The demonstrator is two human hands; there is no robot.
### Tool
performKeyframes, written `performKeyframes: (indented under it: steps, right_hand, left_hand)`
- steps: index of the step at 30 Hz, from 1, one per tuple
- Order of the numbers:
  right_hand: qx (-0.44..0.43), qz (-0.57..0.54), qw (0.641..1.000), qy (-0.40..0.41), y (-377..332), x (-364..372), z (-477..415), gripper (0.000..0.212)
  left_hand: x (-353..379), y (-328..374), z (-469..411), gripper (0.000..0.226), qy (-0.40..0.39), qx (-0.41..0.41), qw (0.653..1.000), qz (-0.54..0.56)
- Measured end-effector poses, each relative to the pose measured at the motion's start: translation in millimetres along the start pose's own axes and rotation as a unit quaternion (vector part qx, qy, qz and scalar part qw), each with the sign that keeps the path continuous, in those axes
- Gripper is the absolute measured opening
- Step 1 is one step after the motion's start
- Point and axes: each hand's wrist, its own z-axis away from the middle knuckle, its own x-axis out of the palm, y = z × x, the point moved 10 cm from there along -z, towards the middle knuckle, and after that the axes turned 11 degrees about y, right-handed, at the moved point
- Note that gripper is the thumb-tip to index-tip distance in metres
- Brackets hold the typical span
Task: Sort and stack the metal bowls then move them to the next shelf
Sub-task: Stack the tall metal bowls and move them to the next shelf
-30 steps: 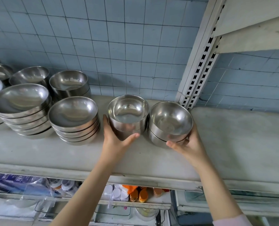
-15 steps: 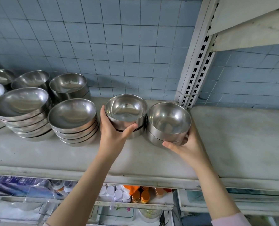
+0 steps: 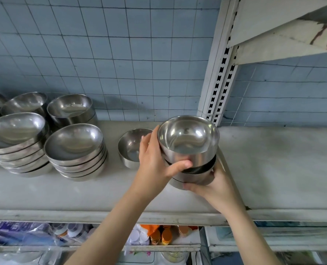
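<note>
Blue tiled wall (image 3: 120, 54), white shelf (image 3: 273, 169), slotted upright (image 3: 220, 73). Left hand (image 3: 155, 165) grips one deep steel bowl (image 3: 187, 138), seated on the bowl stack (image 3: 193, 177) that the right hand (image 3: 216, 184) cups near the upright; the stack looks two high. One single bowl (image 3: 129, 146) sits behind the left hand. Left of it are two shallow-bowl stacks (image 3: 74, 150), roughly five each. Jars (image 3: 160, 236) below, labels unreadable.

Steel bowls (image 3: 187, 138) nested, upright
</note>
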Motion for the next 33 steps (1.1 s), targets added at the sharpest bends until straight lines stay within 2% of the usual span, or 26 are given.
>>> performKeyframes:
  steps: [4, 7, 14, 17, 20, 22, 26, 29, 31, 33]
  right_hand:
    - [0.010, 0.008, 1.000, -0.001, 0, 0, -1, 0.093]
    - [0.020, 0.009, 1.000, -0.007, 0, 2, -1, 0.092]
    - [0.022, 0.021, 0.999, -0.009, 2, 2, 0, 0.094]
    - [0.024, 0.020, 0.999, -0.012, 3, 3, 0, 0.093]
    - [0.020, 0.016, 1.000, -0.016, 3, 3, 0, 0.092]
    - [0.021, 0.013, 1.000, -0.017, 4, 3, 0, 0.092]
    - [0.038, -0.024, 0.999, -0.021, 6, 5, -2, 0.092]
    - [0.039, -0.035, 0.998, -0.017, 6, 6, -3, 0.094]
    - [0.043, -0.038, 0.998, -0.015, 6, 6, -2, 0.091]
    - [0.043, -0.039, 0.998, -0.013, 6, 5, -2, 0.089]
  left_hand:
    - [9, -12, 2, 0.120, -0.018, 0.018, 0.998, -0.065]
    - [11, -15, -1, 0.126, -0.037, 0.004, 0.997, -0.070]
    - [9, -15, -5, 0.126, -0.075, 0.006, 0.994, -0.079]
    - [8, -20, -2, 0.147, -0.103, 0.014, 0.990, -0.095]
    - [-25, -34, 1, 0.142, -0.012, 0.048, 0.989, -0.137]
    - [-48, -57, 7, 0.139, 0.048, 0.021, 0.986, -0.160]
    - [-54, -100, 10, 0.149, 0.056, -0.081, 0.985, -0.144]
    - [-48, -109, 8, 0.130, 0.062, -0.144, 0.985, -0.071]
    - [-48, -108, 3, 0.119, 0.080, -0.141, 0.986, -0.048]
    - [-51, -107, 1, 0.118, 0.106, -0.137, 0.984, -0.030]
